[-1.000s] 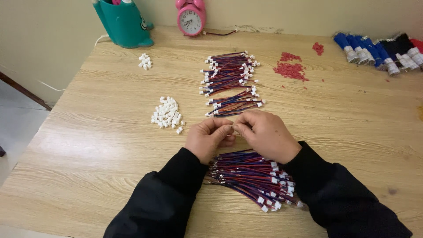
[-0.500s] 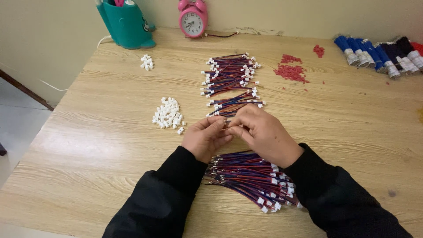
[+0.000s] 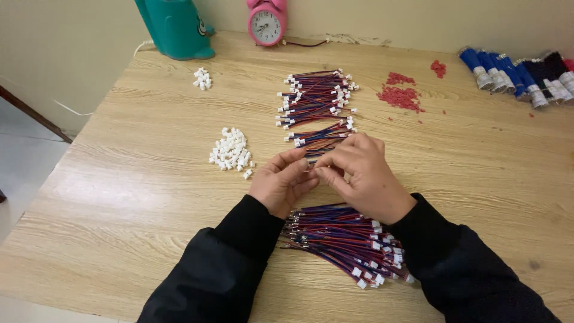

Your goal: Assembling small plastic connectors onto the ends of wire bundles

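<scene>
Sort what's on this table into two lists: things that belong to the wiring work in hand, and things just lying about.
In use:
left hand and right hand, pinching something small between them
wire bundle near the wrists
finished wire stack beyond the hands
white connector pile

Lying about:
pink alarm clock
teal container
red bits
blue spools
small white connector cluster

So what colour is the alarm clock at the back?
Pink, with a white face; the alarm clock shows in the head view.

1. Wire lead (image 3: 311, 162): thin red-and-blue pair, pinched between fingertips of left hand (image 3: 281, 182) and right hand (image 3: 362, 176), just above the tabletop (image 3: 149, 179).
2. Its ends are hidden by the fingers.
3. White connector pile (image 3: 232, 152): small loose housings, just left of the left hand.
</scene>
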